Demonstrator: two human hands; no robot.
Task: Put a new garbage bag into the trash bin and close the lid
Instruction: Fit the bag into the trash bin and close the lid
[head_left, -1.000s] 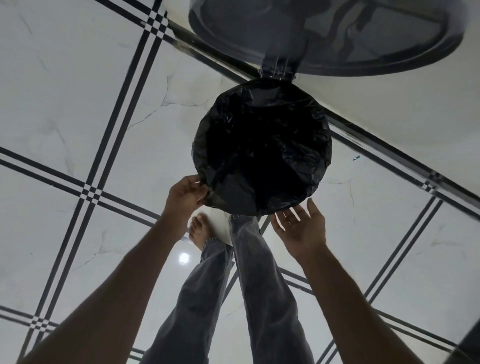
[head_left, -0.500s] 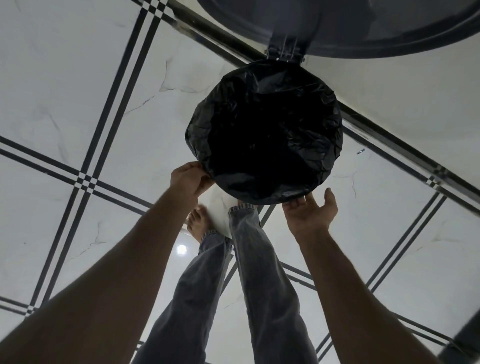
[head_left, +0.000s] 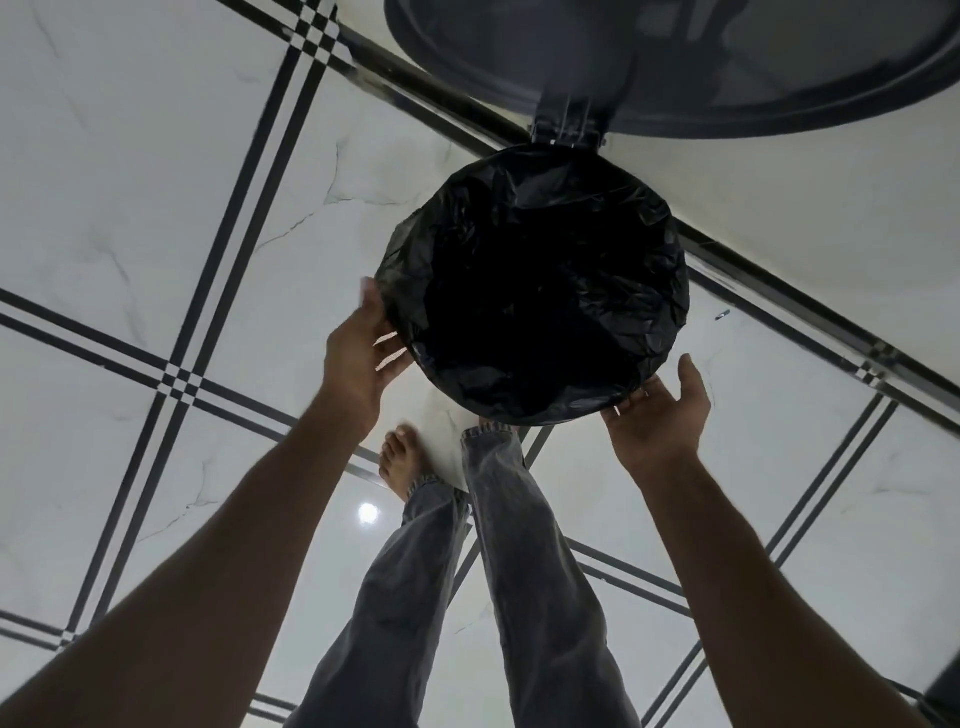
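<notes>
My left hand (head_left: 358, 358) lies flat against the bag's rim at about eight o'clock, fingers straight, its grip apart. My right hand (head_left: 660, 410) cups under the rim at about five o'clock, palm up, fingers relaxed, touching the plastic without curling round it. The black garbage bag (head_left: 535, 291) lines the round trash bin, folded over its edge, the mouth open toward me. The lid (head_left: 685, 62) stands raised at twelve o'clock on its hinge (head_left: 566, 122). Below, jeans (head_left: 498, 571) and a bare foot (head_left: 400, 462) on the white tiled floor (head_left: 130, 208).
</notes>
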